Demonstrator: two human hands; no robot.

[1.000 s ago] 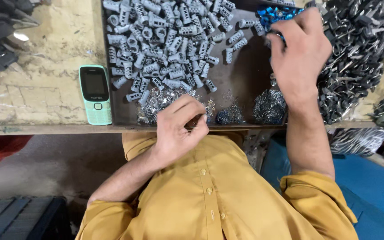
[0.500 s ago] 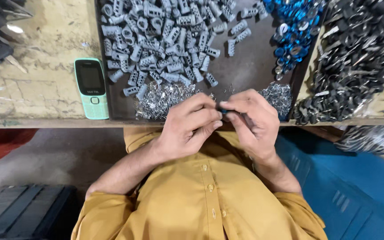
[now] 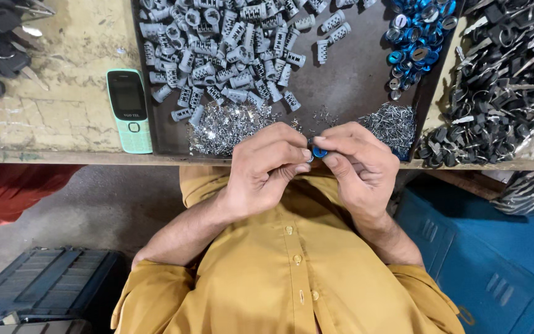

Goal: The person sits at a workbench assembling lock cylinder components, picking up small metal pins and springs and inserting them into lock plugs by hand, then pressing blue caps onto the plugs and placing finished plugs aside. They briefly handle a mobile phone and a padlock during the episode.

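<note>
Dark metal tray [image 3: 341, 93] at 12 o'clock; left hand [image 3: 267, 164] and right hand [image 3: 356, 164], fingers closed, pinch small round blue metal cap [image 3: 319, 151] between them, fingertips touching.

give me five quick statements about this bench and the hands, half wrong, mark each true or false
1. Both hands meet over a small blue ring. True.
2. The left hand rests flat on the green phone. False: the phone lies untouched, apart from both hands, left of the dark tray.
3. A heap of grey cylinders fills the tray's upper left. True.
4. The pile of blue rings lies beside the phone. False: it lies at the tray's upper right.
5. The right hand is over the table's front edge. True.
</note>
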